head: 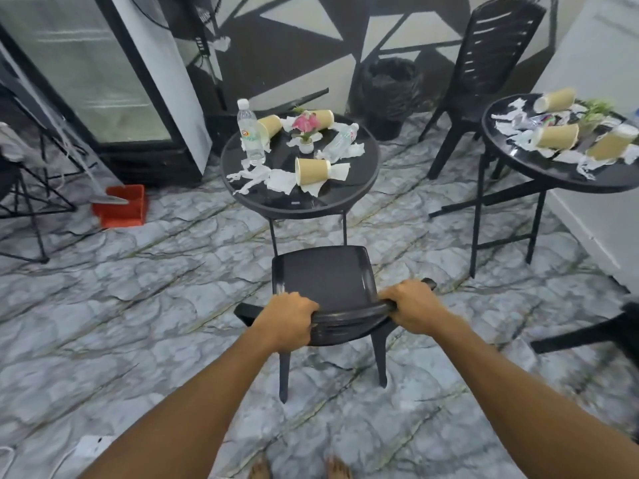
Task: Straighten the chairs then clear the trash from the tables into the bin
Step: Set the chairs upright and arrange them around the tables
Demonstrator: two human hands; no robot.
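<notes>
Where the hands are placed: the left hand (290,319) and the right hand (411,305) are both curled around the top rail of the near chair (325,278), one toward each end of the backrest.
Near chair: it is held upright on the marbled floor, with its seat turned toward the near surface (301,210) and its front edge just short of that surface's legs.
Near surface: a round black top is seen ahead, littered with trash around a small flower pot (306,127).
Bottles: an upright bottle (249,133) is stood at the left edge; a lying bottle (340,141) is laid on tissue to the right of the pot.
Cups: three paper cups (311,171) are tipped on their sides, one at the front and two at the back beside the pot.
Tissues: crumpled white tissues (262,178) are scattered mostly along the front left.
Right surface: a second round top, the right surface (539,174), is covered with three tipped cups and torn tissue.
Bin: a black-bagged bin (390,88) is set against the patterned wall, behind and between the two surfaces.
Far chair: a slatted black far chair (491,57) is stood just right of the bin, behind the right surface.
</notes>
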